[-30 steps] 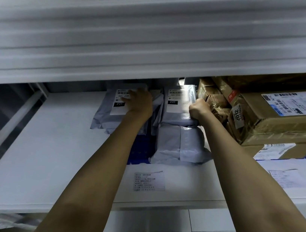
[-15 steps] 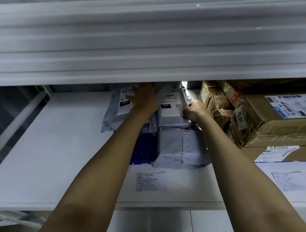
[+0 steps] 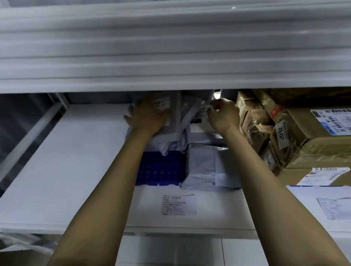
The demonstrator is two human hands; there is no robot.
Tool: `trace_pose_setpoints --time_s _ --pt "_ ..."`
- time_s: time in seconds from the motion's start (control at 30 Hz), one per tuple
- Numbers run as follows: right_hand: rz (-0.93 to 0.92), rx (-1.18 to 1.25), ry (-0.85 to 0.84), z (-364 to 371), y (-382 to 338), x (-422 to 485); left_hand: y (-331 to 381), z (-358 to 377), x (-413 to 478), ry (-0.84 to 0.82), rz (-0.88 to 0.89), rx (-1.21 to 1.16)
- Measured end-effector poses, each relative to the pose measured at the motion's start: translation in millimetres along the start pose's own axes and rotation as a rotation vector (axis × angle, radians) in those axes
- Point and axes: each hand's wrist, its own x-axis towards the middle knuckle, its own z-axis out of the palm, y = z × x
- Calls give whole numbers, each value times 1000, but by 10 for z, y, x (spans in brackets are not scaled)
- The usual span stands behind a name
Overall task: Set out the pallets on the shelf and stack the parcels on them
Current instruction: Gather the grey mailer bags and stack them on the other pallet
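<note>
Grey plastic mailer parcels (image 3: 205, 168) stacked on a blue perforated plastic pallet (image 3: 160, 169), which sits toward the back of the white shelf (image 3: 64, 162). Left hand (image 3: 149, 117) lies flat on the left stack's top parcel (image 3: 169, 131), fingers spread and holding nothing. Right hand (image 3: 224, 115): fingers curled, pinching the upper edge of the rear grey parcel (image 3: 191, 115). Taped brown cardboard boxes (image 3: 326, 142) stand just right of the stack.
</note>
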Motion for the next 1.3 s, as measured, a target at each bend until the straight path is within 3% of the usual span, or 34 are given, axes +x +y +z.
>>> trace_pose_setpoints --time_s 0.13,0.27,0.5,0.67,0.83,1.07,1.17,1.3 --pt "-28 -11 -122 181 -219 -107 -343 -171 -76 -153 -220 -60" --pt "-27 95 -283 356 -381 -212 -445 -181 -123 -277 -203 -274" --pt "-36 234 -395 436 -513 -322 -477 -141 -201 -176 -109 -426" --pt "-18 264 -468 428 -530 -326 -466 -120 -237 -37 11 -364" --pt "72 602 -381 260 -568 -314 -283 -99 -272 16 85 -448" --pt "240 778 -106 -89 -225 -205 14 -19 -314 -8 186 -352" --pt "348 743 26 -140 31 -176 -28 33 -279 -55 81 -214" --pt "425 636 47 -112 295 -175 -82 103 -298 -152 -29 53"
